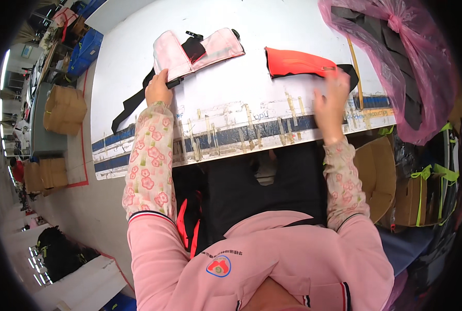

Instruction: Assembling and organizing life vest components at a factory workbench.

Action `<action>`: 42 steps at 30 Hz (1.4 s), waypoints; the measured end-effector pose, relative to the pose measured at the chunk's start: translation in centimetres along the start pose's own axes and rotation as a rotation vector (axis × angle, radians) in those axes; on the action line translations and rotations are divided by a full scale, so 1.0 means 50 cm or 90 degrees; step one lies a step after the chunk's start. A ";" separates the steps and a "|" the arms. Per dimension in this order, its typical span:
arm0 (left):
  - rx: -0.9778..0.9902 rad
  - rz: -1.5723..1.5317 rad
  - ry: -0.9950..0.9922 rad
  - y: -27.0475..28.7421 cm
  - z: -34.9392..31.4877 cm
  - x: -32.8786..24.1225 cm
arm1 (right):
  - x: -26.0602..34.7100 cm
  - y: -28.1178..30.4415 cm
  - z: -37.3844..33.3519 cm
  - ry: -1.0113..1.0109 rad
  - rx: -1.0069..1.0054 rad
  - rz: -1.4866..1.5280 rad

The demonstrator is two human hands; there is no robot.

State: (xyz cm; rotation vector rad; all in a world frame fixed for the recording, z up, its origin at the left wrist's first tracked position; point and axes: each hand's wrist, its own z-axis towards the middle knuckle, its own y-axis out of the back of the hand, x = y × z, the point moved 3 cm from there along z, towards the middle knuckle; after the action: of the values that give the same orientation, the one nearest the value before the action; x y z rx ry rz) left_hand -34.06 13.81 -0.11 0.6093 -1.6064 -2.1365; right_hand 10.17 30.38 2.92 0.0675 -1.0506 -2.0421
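A pale pink and white fabric pouch with a black strap and a black buckle lies on the white table, left of the middle. My left hand grips its lower left edge, where the strap joins. To the right lies a bright orange, black-edged fabric pouch with what looks like a zip near its right end. My right hand is over that end, its thumb apart from the fingers. Motion smears those fingertips, so whether they hold the fabric cannot be made out.
Worn tape covers the front edge of the table. A pink plastic bag of dark pieces hangs over the right side, beside a thin yellow stick. Cardboard boxes stand on the left, another box below right.
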 end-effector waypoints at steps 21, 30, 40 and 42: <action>-0.023 -1.466 0.455 0.127 -0.408 -0.281 | 0.319 -0.054 -0.108 -0.338 0.567 1.062; 0.121 -0.734 0.008 0.126 -0.563 -0.338 | 0.216 0.011 -0.189 -0.064 0.344 0.355; 0.030 -0.396 -0.196 0.066 -0.458 -0.313 | 0.242 0.040 -0.242 0.105 0.316 0.249; 0.006 -0.347 -0.209 0.070 -0.466 -0.321 | 0.242 0.032 -0.240 0.104 0.307 0.241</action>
State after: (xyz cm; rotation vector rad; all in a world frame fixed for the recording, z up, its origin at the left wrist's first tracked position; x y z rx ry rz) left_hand -7.56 3.37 -0.80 0.8066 -1.7681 -2.7417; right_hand 7.81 13.72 -0.14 0.2595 -1.3171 -1.3940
